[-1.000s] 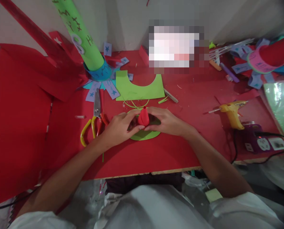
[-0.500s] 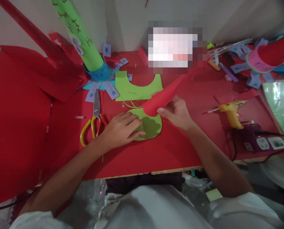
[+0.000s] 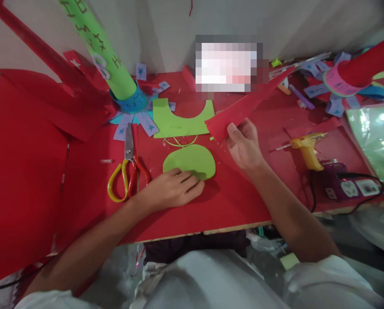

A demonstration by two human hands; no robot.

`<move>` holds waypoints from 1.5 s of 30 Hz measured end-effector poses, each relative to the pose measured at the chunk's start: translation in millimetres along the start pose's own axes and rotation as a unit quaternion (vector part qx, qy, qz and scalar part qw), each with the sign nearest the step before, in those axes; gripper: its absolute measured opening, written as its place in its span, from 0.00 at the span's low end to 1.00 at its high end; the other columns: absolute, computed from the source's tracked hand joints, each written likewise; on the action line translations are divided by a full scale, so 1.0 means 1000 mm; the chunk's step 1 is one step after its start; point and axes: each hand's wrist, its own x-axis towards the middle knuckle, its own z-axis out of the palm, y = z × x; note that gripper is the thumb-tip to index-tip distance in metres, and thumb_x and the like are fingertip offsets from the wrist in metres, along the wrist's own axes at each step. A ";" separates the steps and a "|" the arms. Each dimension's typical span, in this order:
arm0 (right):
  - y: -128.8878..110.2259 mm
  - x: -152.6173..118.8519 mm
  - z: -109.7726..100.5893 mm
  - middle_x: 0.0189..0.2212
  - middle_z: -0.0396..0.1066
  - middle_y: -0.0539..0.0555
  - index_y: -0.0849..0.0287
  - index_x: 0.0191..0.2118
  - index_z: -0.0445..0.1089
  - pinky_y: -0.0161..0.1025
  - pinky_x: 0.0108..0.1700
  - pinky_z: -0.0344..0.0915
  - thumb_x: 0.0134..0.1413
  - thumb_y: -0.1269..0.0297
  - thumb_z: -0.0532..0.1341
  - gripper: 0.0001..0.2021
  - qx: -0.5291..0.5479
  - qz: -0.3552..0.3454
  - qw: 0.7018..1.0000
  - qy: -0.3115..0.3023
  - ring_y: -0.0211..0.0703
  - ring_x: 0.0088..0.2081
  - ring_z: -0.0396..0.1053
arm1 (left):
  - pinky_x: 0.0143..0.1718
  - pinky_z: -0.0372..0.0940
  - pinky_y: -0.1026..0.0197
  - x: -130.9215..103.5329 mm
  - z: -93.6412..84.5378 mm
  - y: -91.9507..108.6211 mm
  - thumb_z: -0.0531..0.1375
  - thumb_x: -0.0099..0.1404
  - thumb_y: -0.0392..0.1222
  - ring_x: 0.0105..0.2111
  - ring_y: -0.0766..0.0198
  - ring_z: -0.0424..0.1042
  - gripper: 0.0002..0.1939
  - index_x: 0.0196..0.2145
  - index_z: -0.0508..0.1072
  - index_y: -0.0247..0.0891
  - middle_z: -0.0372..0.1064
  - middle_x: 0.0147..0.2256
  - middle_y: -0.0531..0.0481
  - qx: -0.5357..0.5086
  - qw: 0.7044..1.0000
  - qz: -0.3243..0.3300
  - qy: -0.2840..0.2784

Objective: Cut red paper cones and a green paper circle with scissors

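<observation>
My right hand (image 3: 244,146) pinches a sheet of red paper (image 3: 240,112) by its near end, thumb on top, above the table. The paper narrows toward its far tip at the upper right. My left hand (image 3: 181,189) rests, fingers loosely bent and slightly apart, on the near edge of a flat lime-green oval (image 3: 192,159). Just beyond the oval lie thin green strips and a green sheet (image 3: 182,125) with a rounded cut-out. Left of the oval are scissors (image 3: 129,167) with one yellow and one red handle.
A yellow glue gun (image 3: 309,152) lies beside a purple power strip (image 3: 336,180) with a cord. A green paper tube (image 3: 114,71) stands in a blue base at the left. Large red sheets (image 3: 21,171) cover the left side. A plastic-covered packet (image 3: 377,146) lies right.
My right hand has lifted the red paper off the green oval, up and to the right. My left hand has slid toward the oval's near edge, uncovering more of it.
</observation>
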 end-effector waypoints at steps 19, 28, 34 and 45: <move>0.004 0.004 -0.011 0.53 0.80 0.57 0.44 0.60 0.73 0.50 0.45 0.83 0.64 0.25 0.61 0.33 -0.095 -0.019 0.995 -0.007 0.57 0.56 0.80 | 0.45 0.78 0.52 -0.026 0.002 -0.016 0.65 0.78 0.41 0.42 0.56 0.82 0.14 0.59 0.75 0.49 0.81 0.44 0.49 -0.122 0.868 -0.375 0.302; 0.007 0.004 -0.017 0.58 0.77 0.61 0.41 0.62 0.73 0.60 0.45 0.83 0.67 0.26 0.59 0.31 -0.134 -0.011 0.991 0.014 0.61 0.53 0.80 | 0.41 0.79 0.56 -0.018 0.001 -0.010 0.69 0.71 0.29 0.40 0.60 0.83 0.14 0.49 0.81 0.45 0.84 0.44 0.49 -0.138 0.954 -0.122 0.237; 0.011 0.003 -0.019 0.56 0.76 0.61 0.41 0.59 0.69 0.61 0.43 0.81 0.71 0.33 0.58 0.23 -0.126 -0.021 0.992 0.008 0.63 0.53 0.79 | 0.42 0.78 0.56 -0.010 -0.003 -0.016 0.65 0.77 0.40 0.42 0.60 0.81 0.07 0.51 0.77 0.46 0.79 0.42 0.50 -0.282 0.802 -0.417 0.320; -0.008 -0.015 0.000 0.49 0.79 0.57 0.46 0.61 0.72 0.52 0.46 0.80 0.64 0.27 0.63 0.33 -0.175 -0.014 0.980 -0.097 0.54 0.47 0.80 | 0.45 0.78 0.57 -0.024 0.035 -0.031 0.62 0.71 0.35 0.41 0.63 0.81 0.17 0.56 0.78 0.40 0.76 0.55 0.42 -0.378 0.803 -0.453 0.082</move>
